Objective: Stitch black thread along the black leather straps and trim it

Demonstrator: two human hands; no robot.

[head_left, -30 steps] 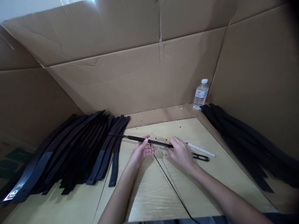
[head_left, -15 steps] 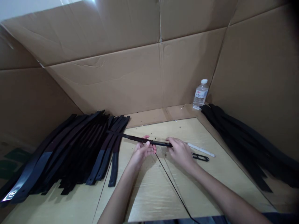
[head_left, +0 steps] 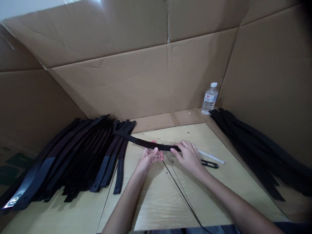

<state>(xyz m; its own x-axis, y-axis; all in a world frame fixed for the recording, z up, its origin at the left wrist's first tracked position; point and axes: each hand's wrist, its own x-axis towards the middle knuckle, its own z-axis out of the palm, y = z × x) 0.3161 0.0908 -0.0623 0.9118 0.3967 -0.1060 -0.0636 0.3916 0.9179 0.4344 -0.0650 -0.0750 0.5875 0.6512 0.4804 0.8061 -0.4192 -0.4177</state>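
A long, curved black strip [head_left: 143,143] lies across both hands above the board, its broad face turned to me. My left hand [head_left: 150,156] is closed on it near the middle, thumb in front and fingertips behind. Farther right, my right hand [head_left: 189,157] grips the strip near its right end, which the fingers hide. From the strip beside my left fingers, a thin black cord [head_left: 181,191] runs down to the board's front edge. The strip's left end reaches over a pile of similar black strips [head_left: 80,156].
Behind my right hand lie a white stick [head_left: 212,156] and a black slotted piece [head_left: 210,164]. A water bottle [head_left: 209,99] stands at the back right. More black strips [head_left: 251,149] lie along the right side. Cardboard walls [head_left: 136,81] enclose the wooden board [head_left: 156,208].
The strip has turned about its length, from edge-on to broad face showing. My right hand has shifted its grip, its thumb now on the near side. My left hand stays in place.
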